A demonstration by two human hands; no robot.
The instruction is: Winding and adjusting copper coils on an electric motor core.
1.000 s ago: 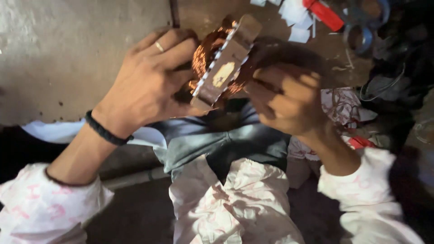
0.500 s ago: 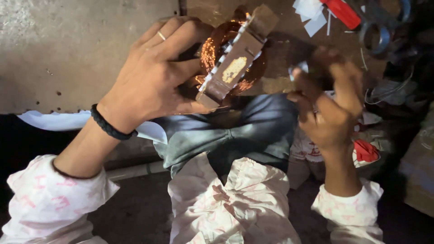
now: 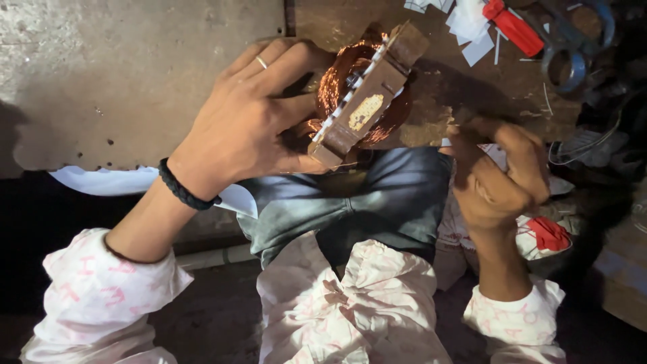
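My left hand (image 3: 246, 118) grips a motor stator (image 3: 364, 94), a brown laminated core wound with copper wire coils, holding it tilted over my lap against the edge of a worn workbench (image 3: 135, 74). A ring sits on one finger and a black braided band circles that wrist. My right hand (image 3: 502, 178) hangs apart from the stator, lower right, its fingers curled shut; I cannot tell whether anything thin is pinched in them.
On the bench at the upper right lie white paper scraps (image 3: 468, 27), a red-handled tool (image 3: 515, 27) and blue-handled scissors (image 3: 573, 57). A red object (image 3: 549, 232) and tangled wires (image 3: 593, 145) sit beside my right knee. My jeans (image 3: 377, 202) are below.
My right hand has left the stator and dropped down to the right, fingers curled. The left hand keeps holding the stator, which has shifted slightly upward.
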